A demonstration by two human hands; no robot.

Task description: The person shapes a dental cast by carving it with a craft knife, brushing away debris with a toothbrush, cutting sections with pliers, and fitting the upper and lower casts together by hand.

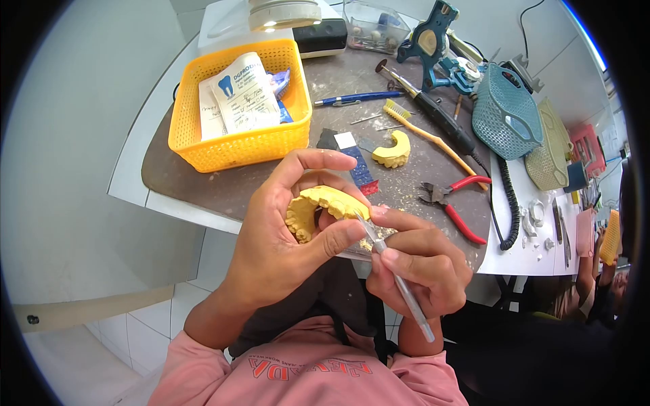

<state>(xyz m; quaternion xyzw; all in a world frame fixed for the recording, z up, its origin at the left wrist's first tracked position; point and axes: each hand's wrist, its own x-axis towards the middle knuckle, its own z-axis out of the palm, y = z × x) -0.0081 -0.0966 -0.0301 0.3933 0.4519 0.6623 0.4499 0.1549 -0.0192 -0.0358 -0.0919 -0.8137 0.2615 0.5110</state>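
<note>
My left hand point(274, 233) grips a yellow dental cast point(332, 199), a horseshoe-shaped arch with teeth, between thumb and fingers above the table's front edge. In my right hand point(426, 267) is a silver craft knife point(408, 294), held like a pen. Its blade tip touches, or is very near, the right end of the cast. A second yellow dental cast point(393, 150) lies on the table beyond my hands. Yellow crumbs are scattered around it and below my right hand.
A yellow basket point(189, 145) with papers stands at the left. Red-handled cutters point(455, 196), a toothbrush point(430, 135), a black rotary handpiece point(443, 122) with coiled cord and a blue pen point(359, 98) lie on the table point(338, 68). Teal basket point(506, 111) at right; another person's hand point(606, 267) far right.
</note>
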